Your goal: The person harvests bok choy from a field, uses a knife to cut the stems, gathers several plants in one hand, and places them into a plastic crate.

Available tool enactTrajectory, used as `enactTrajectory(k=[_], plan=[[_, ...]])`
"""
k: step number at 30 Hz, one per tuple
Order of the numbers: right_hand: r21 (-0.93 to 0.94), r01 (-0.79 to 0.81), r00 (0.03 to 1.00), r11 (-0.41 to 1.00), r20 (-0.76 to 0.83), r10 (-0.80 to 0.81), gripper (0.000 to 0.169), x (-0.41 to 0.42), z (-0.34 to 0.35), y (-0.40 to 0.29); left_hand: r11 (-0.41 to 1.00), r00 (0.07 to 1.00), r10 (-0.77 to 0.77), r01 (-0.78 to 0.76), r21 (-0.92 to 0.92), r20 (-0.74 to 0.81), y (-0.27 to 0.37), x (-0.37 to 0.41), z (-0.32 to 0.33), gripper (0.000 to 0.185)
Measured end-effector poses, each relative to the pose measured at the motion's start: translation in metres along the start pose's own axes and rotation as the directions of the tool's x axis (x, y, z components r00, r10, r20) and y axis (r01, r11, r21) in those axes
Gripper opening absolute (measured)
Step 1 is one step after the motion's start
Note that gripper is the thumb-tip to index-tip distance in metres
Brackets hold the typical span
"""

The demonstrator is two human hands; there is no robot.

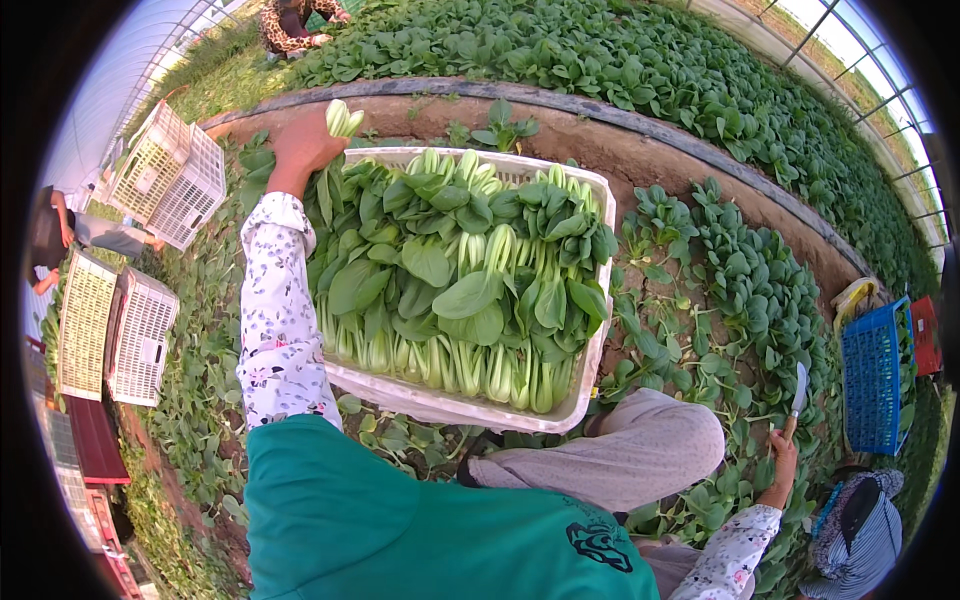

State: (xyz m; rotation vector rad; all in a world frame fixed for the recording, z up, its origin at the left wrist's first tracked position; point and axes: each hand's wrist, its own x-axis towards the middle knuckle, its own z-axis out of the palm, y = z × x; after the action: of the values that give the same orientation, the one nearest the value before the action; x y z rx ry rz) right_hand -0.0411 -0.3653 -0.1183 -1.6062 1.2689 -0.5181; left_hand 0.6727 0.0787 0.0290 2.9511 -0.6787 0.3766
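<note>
My left hand (pixel 306 142) grips a bunch of bok choy (pixel 343 120) by its stems at the far left corner of a white plastic crate (pixel 480 412). The stems point away from me and the leaves hang below the hand, partly hidden by the wrist. Rows of cut bok choy (pixel 472 300) fill the crate, with pale stems along the near and far sides and leaves across the middle. Out to the right, my right hand (pixel 784 455) holds a knife (pixel 798 394) by its wooden handle, blade pointing away, above growing bok choy plants (pixel 757 285).
Stacked crates (pixel 142 330) stand on the left near another person (pixel 52 232). A blue crate (pixel 874 375) and a person in a striped hat (pixel 862 525) are at right. Beyond a dark hose (pixel 555 97) lies a dense planted bed (pixel 600 52), where someone in leopard-print sleeves (pixel 289 30) bends down.
</note>
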Motion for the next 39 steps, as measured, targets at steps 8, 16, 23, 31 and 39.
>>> enactTrajectory(k=[8,16,23,31,39], plan=[[0.019,-0.101,0.994,0.995,-0.042,0.102,0.023,-0.013,0.014,0.005,0.978,0.979,-0.204,0.203,-0.055,-0.012,0.037,0.014,0.158,0.041],[0.089,-0.146,0.989,0.985,-0.016,0.148,0.025,0.005,0.048,0.033,0.966,0.962,-0.245,0.253,0.051,-0.119,0.068,0.005,0.234,0.077],[0.060,-0.123,0.991,0.991,0.062,0.120,0.024,0.009,0.093,-0.007,0.971,0.948,-0.223,0.235,-0.030,0.226,0.043,0.016,0.191,0.092],[0.120,-0.223,0.974,0.967,-0.003,0.225,0.023,-0.015,0.081,-0.004,0.992,0.828,0.099,-0.125,0.010,0.552,0.008,0.059,0.075,0.086],[-0.090,0.027,0.991,0.996,-0.130,-0.039,0.022,0.006,0.127,-0.093,0.986,0.897,-0.077,0.132,-0.098,0.435,-0.035,-0.011,0.161,0.075]])
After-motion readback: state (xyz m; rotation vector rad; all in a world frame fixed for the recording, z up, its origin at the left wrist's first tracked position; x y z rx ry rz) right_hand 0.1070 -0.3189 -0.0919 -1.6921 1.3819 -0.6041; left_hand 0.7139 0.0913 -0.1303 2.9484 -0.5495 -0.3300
